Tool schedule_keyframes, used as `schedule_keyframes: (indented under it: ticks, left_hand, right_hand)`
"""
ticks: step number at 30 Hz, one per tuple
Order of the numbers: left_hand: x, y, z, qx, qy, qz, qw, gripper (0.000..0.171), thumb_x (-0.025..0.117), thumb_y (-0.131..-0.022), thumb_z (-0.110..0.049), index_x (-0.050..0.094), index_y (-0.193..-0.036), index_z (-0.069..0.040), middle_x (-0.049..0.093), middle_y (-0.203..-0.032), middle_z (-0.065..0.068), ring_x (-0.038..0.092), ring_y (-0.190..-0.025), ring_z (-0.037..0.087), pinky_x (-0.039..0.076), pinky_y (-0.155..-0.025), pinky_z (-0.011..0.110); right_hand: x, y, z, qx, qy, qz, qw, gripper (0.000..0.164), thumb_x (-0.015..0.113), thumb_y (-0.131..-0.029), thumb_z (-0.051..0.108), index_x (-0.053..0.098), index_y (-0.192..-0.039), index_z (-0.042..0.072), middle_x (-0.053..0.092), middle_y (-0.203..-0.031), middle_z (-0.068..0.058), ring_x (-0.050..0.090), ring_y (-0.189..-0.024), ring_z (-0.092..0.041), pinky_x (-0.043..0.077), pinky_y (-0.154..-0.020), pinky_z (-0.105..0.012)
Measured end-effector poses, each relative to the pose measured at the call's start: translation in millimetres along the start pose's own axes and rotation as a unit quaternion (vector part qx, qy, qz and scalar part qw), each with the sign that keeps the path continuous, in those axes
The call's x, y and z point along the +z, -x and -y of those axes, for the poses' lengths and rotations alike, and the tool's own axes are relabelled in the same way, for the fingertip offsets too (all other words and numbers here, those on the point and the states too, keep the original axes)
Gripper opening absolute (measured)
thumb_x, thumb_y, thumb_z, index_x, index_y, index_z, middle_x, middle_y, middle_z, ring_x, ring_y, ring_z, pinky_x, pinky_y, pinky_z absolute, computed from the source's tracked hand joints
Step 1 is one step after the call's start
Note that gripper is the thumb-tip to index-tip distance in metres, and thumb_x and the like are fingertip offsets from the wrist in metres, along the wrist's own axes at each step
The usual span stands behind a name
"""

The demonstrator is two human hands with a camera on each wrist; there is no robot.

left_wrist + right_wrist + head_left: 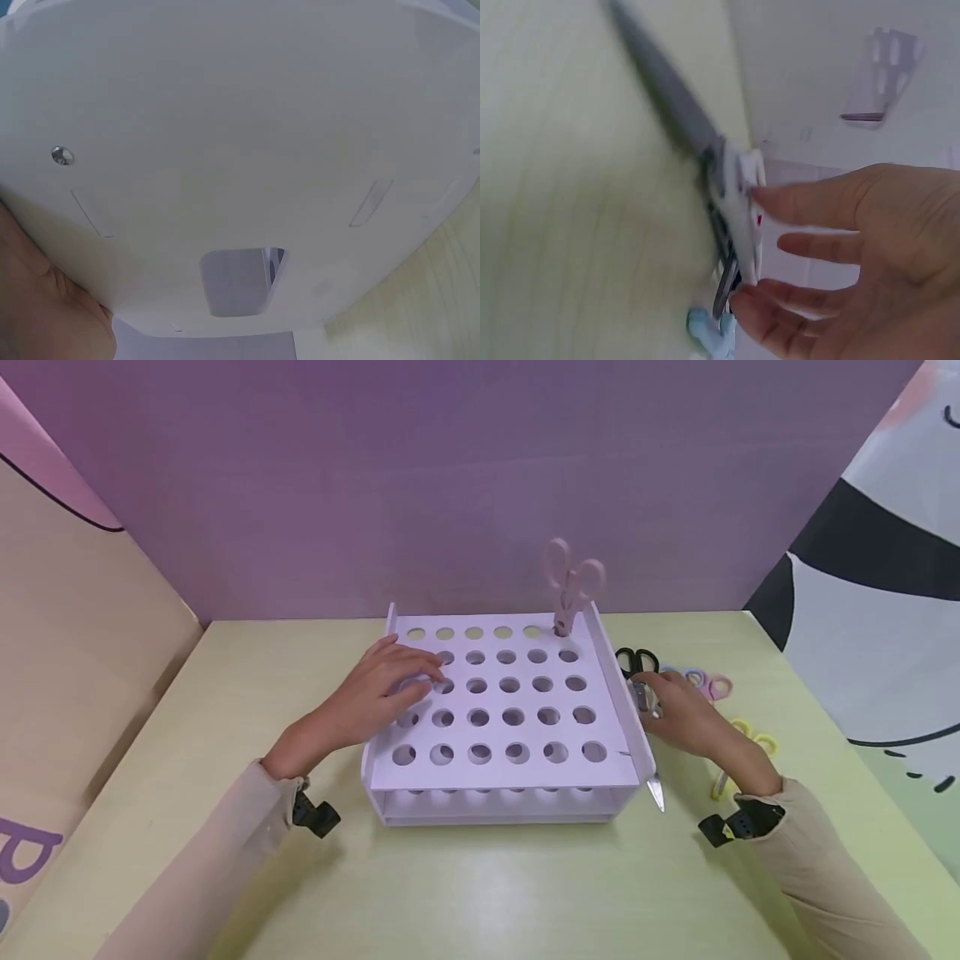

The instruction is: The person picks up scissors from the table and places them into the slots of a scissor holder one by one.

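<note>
A white rack [495, 774] with rows of round holes stands on the table. My left hand [382, 685] rests on its top at the left, fingers loosely bent over the holes; the left wrist view shows the rack's side panel [180, 187] close up. By the right wall, my right hand [678, 714] pinches a pair of scissors [656, 793] with black loops and a silver-grey body. In the right wrist view the scissors' blade [667, 82] points up and left, slightly blurred, with thumb and fingers on the handle part. Pink scissors [570, 589] stand upright in the back right hole.
Right of the rack on the table [487, 893] lie yellow scissors [763, 743] and pink-handled scissors [720, 687], with blue loops [694, 677] beside them. A purple wall panel [480, 485] rises behind the rack.
</note>
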State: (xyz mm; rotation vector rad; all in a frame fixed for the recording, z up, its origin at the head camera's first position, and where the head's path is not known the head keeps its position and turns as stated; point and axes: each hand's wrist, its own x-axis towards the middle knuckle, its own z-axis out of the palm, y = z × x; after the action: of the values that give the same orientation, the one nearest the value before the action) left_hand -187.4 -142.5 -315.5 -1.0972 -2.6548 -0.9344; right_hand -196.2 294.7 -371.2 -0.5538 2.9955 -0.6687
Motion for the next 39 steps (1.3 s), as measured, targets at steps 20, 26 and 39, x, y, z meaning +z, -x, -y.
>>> schedule_keyframes:
  ticks: [20,26,39]
  left_hand:
    - [-0.3,-0.4,4.1,-0.01,0.011,-0.002,0.9999,0.023,0.051,-0.1,-0.017,0.071,-0.111,-0.011,0.064,-0.131,0.007,0.052,-0.129,0.022,0.006,-0.122,0.044]
    - [-0.5,1.4,3.0,-0.009,0.01,-0.001,0.9999,0.024,0.05,-0.101,-0.018,0.071,-0.11,-0.012,0.064,-0.132,0.005,0.052,-0.129,0.023,0.007,-0.122,0.045]
    - [-0.1,0.3,-0.2,0.0,0.0,-0.005,1.0,0.024,0.049,-0.101,-0.018,0.071,-0.109,-0.013,0.064,-0.133,0.003,0.052,-0.129,0.02,0.007,-0.122,0.043]
  right_hand:
    - [5.7,-5.8,-17.4,-0.013,-0.037,0.016,0.999,0.056,0.073,-0.084,0.008,0.052,-0.13,-0.016,0.067,-0.092,-0.019,0.063,-0.081,-0.029,0.051,-0.062,-0.033]
    - [4.7,-4.9,-14.4,0.005,-0.055,-0.033,0.998,0.061,0.075,-0.081,0.006,0.048,-0.133,-0.011,0.063,-0.091,-0.019,0.059,-0.071,-0.024,0.048,-0.055,-0.029]
    - [-12.8,5.5,3.2,0.025,-0.066,-0.064,0.995,0.052,0.071,-0.09,0.013,0.05,-0.134,-0.004,0.061,-0.089,-0.013,0.064,-0.069,-0.023,0.05,-0.049,-0.033]
